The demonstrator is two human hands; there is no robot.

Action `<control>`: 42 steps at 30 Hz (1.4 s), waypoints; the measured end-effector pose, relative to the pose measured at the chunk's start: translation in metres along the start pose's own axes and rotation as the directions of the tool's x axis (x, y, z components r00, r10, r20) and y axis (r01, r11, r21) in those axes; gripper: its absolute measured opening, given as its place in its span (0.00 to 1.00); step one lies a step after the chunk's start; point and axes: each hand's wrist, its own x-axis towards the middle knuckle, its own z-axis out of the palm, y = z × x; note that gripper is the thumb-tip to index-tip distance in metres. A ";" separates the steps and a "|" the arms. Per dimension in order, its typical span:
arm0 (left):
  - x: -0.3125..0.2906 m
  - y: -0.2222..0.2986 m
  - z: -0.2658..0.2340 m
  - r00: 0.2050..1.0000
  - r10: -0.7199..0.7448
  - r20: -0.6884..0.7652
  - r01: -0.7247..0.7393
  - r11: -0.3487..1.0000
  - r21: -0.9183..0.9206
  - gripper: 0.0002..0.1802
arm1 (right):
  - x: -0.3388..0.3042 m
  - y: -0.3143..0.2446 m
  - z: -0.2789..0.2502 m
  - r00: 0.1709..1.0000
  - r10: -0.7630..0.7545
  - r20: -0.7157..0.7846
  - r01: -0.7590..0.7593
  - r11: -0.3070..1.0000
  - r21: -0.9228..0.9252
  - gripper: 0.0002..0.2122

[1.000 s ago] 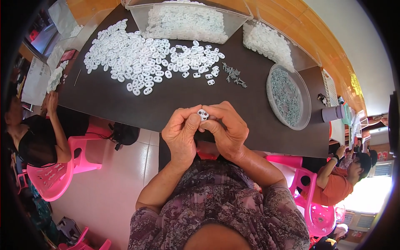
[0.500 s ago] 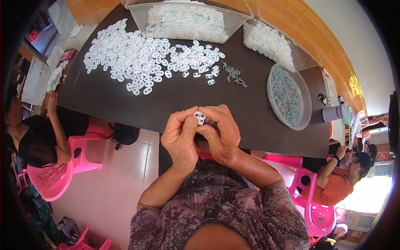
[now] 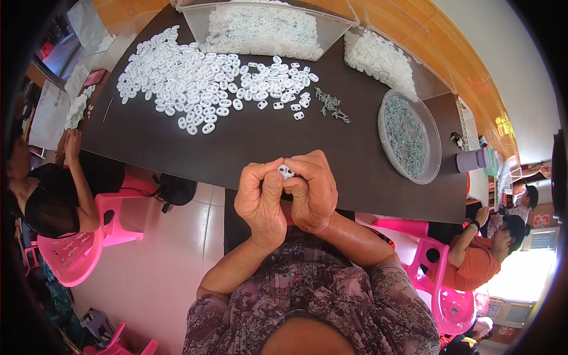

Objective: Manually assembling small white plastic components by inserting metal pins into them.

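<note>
Close to the table's near edge, my left hand (image 3: pixel 261 204) and my right hand (image 3: pixel 315 190) meet at the fingertips. Both pinch a small white plastic piece with holes (image 3: pixel 286 171) between thumbs and forefingers. Fingers cover its sides and lower part, so I cannot tell if it is one part or two joined. Beyond my hands lies a large spread of white oval two-holed plastic pieces (image 3: pixel 195 77). A smaller group of squarer white pieces (image 3: pixel 297 107) sits to its right. Beside those is a little heap of grey-green pin-like parts (image 3: pixel 332 105).
A clear bin of white pieces (image 3: pixel 260 35) stands at the back, with another clear bin (image 3: pixel 381 62) to its right. A round clear tub (image 3: pixel 436 160) holds many grey-green parts. The dark table (image 3: pixel 236 139) curves around. Seated people (image 3: pixel 479 254) work at both sides; pink chairs (image 3: pixel 89 248) stand near.
My right fingers and thumb have closed further over the white piece, so less of it shows. My left hand has shifted slightly to the right. The piles look unchanged.
</note>
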 end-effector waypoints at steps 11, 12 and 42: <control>-0.001 -0.004 0.003 1.000 0.009 -0.018 -0.008 0.999 0.031 0.09 | -0.001 0.003 0.002 0.999 -0.044 -0.031 0.043 0.999 -0.028 0.08; -0.001 -0.006 0.003 1.000 0.019 -0.013 -0.018 0.998 0.057 0.09 | -0.001 0.003 0.001 0.998 -0.046 -0.033 0.045 0.999 -0.029 0.08; 0.095 -0.047 0.033 0.710 0.006 0.704 -0.679 0.269 0.683 0.10 | 0.201 0.191 -0.170 0.978 0.210 0.018 -0.069 0.401 -0.914 0.05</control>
